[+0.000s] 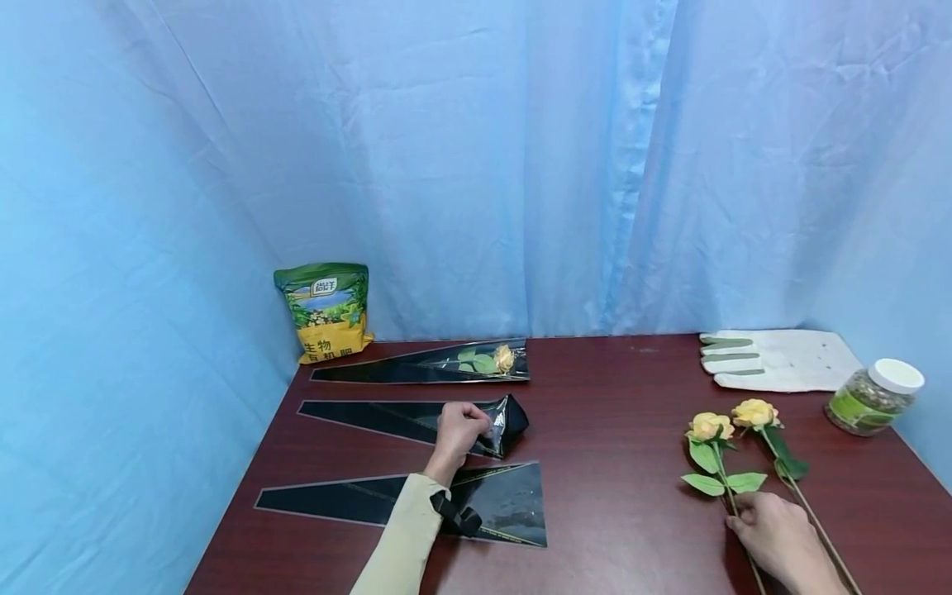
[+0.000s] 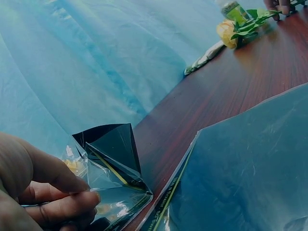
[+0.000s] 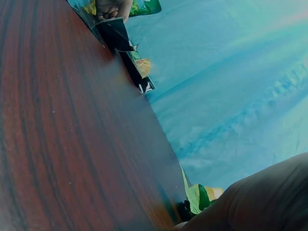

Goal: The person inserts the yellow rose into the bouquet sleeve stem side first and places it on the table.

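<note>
My left hand point(image 1: 459, 430) pinches the clear front film of the middle black flower sleeve point(image 1: 372, 416); the sleeve's wide mouth stands open on the right, as the left wrist view shows its black back panel point(image 2: 115, 144) lifted away from the film. On the table's right side my right hand point(image 1: 777, 533) holds the stem of a yellow rose point(image 1: 710, 426), its thumb and fingers about the stem below the leaves. A second yellow rose point(image 1: 754, 412) lies just right of it, its stem passing beside the hand. The right fingertips are partly hidden.
Nearest the front lies a flat sleeve point(image 1: 506, 504) under the left forearm. At the back, another sleeve point(image 1: 379, 372) contains a yellow rose point(image 1: 503, 359). A fertilizer bag point(image 1: 327, 314) stands back left. White gloves point(image 1: 788, 360) and a white-lidded jar point(image 1: 873, 398) are back right.
</note>
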Demonstrator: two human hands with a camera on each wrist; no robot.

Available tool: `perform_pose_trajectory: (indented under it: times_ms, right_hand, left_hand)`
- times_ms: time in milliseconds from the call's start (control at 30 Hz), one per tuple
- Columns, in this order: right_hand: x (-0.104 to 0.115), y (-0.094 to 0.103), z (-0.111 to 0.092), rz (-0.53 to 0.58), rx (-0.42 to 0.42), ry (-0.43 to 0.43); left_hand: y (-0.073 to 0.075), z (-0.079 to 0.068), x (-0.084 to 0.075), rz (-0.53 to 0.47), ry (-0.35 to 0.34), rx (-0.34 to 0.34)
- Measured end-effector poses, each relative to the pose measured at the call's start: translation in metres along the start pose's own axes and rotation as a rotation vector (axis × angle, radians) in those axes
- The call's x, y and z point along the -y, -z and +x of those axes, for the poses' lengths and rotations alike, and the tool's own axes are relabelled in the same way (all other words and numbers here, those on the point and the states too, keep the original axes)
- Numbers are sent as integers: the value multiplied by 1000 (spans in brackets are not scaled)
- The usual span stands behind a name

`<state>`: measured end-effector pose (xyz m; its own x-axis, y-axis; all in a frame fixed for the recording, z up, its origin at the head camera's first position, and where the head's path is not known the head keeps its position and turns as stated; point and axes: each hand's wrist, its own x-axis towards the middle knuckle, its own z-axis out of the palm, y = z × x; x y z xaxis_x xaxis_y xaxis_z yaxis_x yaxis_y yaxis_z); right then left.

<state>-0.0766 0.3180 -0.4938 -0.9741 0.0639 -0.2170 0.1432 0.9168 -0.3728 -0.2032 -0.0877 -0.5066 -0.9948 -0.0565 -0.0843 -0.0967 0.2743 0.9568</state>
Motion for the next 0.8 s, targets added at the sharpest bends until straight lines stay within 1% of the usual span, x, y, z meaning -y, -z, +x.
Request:
perform_pose_trajectory:
  times_ms: [100,267,433,533,667,800]
  right_hand:
    - [0,4,-1,-2,-20,25]
    - [3,14,-3,19,-29,46]
    - [4,23,-4,74,-53,47]
    - [5,29,-4,160,-30,22]
    - [8,35,-3,324,24,-42]
    - [11,39,-1,462,35,-74]
  left_hand:
    - [0,0,0,-4,5,5]
    - [0,1,1,-4,5,9]
    - [1,1,0,-9,-1,11]
    - [1,1,1,-7,2,9]
    - [0,1,1,-2,3,8]
    - [0,1,1,-3,3,9]
